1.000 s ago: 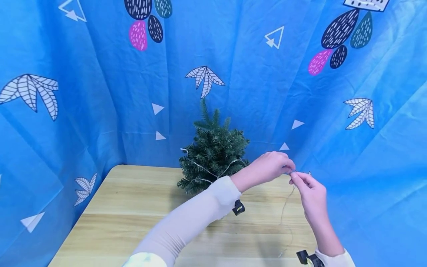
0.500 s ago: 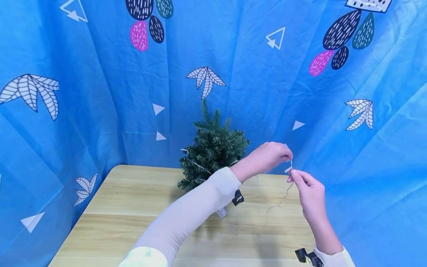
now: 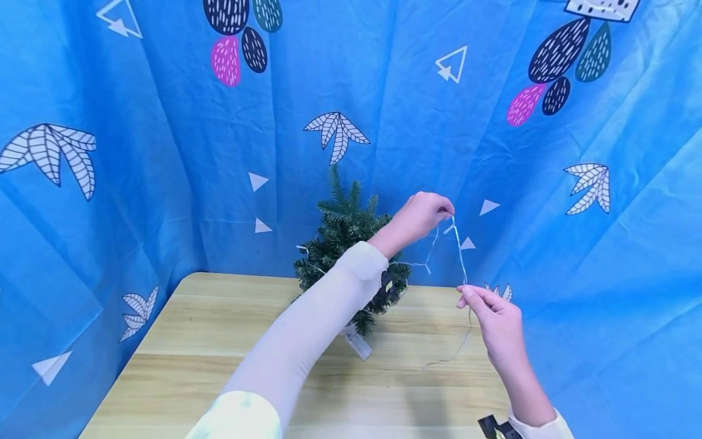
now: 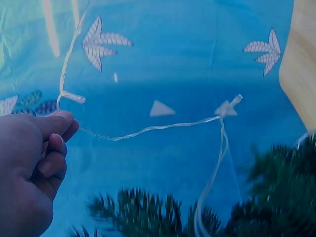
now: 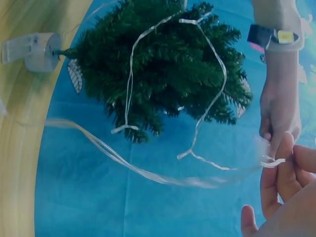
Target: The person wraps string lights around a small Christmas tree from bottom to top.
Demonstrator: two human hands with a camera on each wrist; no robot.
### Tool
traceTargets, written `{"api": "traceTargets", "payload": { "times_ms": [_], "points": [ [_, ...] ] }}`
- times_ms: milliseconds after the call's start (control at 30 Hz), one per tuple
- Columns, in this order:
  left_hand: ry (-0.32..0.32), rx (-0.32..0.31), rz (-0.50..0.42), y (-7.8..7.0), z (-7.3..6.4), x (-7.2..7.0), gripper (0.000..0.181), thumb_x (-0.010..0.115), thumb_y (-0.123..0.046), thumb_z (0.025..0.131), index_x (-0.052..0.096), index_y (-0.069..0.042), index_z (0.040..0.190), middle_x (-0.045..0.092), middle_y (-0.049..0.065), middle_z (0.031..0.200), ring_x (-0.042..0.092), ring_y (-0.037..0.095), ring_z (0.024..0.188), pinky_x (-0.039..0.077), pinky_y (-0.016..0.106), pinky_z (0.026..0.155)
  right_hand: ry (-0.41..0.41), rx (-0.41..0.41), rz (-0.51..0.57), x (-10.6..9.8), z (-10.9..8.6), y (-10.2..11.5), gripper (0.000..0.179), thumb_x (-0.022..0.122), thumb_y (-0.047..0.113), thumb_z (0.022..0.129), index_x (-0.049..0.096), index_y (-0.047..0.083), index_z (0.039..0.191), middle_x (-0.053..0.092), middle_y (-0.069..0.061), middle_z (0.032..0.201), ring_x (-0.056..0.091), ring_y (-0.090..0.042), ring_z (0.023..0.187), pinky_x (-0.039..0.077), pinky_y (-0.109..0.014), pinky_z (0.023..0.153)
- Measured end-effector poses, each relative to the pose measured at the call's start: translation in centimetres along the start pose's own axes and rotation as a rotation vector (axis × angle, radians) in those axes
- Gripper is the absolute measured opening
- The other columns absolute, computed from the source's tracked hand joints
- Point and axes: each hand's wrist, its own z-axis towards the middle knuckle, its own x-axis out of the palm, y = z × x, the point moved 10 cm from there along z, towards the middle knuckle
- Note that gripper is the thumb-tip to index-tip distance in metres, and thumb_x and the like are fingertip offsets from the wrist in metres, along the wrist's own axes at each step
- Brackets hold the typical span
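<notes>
A small artificial Christmas tree (image 3: 351, 213) stands on the table, partly behind my left arm. A clear-wired string of fairy lights (image 4: 148, 129) drapes over its branches and runs out to my hands. My left hand (image 3: 425, 213), raised right of the treetop, pinches the wire between thumb and fingertips beside a small bulb (image 4: 75, 97). Lower and further right, my right hand (image 3: 496, 320) pinches the same string, and the stretch between both hands is nearly straight. Below the right fingers a loose end of the wire (image 5: 113, 154) hangs toward the table.
The tree's round white base (image 5: 43, 52) is on the wooden table (image 3: 181, 341), with a clear box (image 5: 19, 48) against it. Blue patterned cloth (image 3: 417, 122) encloses the back and sides. Each wrist wears a black camera mount (image 3: 496, 427).
My left hand has risen and moved left, away from the right hand, drawing out a length of light string between them. The right hand has shifted slightly left, still pinching the wire.
</notes>
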Motion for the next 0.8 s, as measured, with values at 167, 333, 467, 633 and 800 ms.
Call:
{"api": "traceTargets", "payload": {
  "times_ms": [167, 333, 467, 633, 800],
  "points": [
    [-0.005, -0.082, -0.028, 2.1, 0.5, -1.1, 0.021, 0.059, -0.02, 0.103, 0.076, -0.016, 0.115, 0.074, -0.003, 0.114, 0.064, 0.008, 0.096, 0.052, 0.02, 0.088, 0.023, -0.01, 0.011, 1.0, -0.5, 0.3, 0.036, 0.068, 0.036, 0.097, 0.075, 0.004, 0.111, 0.074, 0.009, 0.086, 0.059, -0.003, 0.107, 0.045, -0.013, 0.086],
    [-0.021, -0.146, -0.063, 3.9, 0.8, -2.9, 0.022, 0.058, -0.021, 0.104, 0.075, -0.015, 0.115, 0.073, -0.002, 0.114, 0.063, 0.009, 0.094, 0.053, 0.024, 0.086, 0.052, -0.031, 0.046, 2.0, -1.0, 0.6, 0.032, 0.068, 0.032, 0.098, 0.075, 0.003, 0.108, 0.073, 0.006, 0.087, 0.06, -0.006, 0.107, 0.047, -0.014, 0.087],
    [-0.028, -0.183, -0.045, 5.6, 0.9, -4.3, 0.021, 0.058, -0.021, 0.104, 0.075, -0.015, 0.115, 0.072, -0.002, 0.116, 0.062, 0.01, 0.096, 0.052, 0.026, 0.088, 0.084, -0.023, 0.077, 3.2, -1.3, 0.6, 0.032, 0.067, 0.03, 0.099, 0.074, 0.002, 0.113, 0.073, 0.005, 0.086, 0.061, -0.007, 0.106, 0.05, -0.016, 0.087],
    [-0.044, -0.23, -0.061, 7.5, 0.6, -6.1, 0.022, 0.057, -0.022, 0.104, 0.074, -0.014, 0.116, 0.071, -0.001, 0.116, 0.062, 0.011, 0.097, 0.052, 0.028, 0.087, 0.111, -0.014, 0.105, 4.7, -1.4, 1.0, 0.032, 0.068, 0.032, 0.098, 0.075, 0.001, 0.103, 0.074, 0.006, 0.095, 0.062, -0.006, 0.111, 0.049, -0.016, 0.09],
    [-0.088, -0.282, -0.083, 9.3, 0.2, -8.0, 0.022, 0.056, -0.023, 0.104, 0.073, -0.015, 0.116, 0.071, -0.001, 0.114, 0.062, 0.012, 0.092, 0.052, 0.029, 0.08, 0.129, -0.009, 0.109, 5.9, -1.7, 1.2, 0.033, 0.069, 0.033, 0.097, 0.075, 0.001, 0.095, 0.076, 0.004, 0.105, 0.063, -0.005, 0.115, 0.049, -0.016, 0.094]
  ]
}}
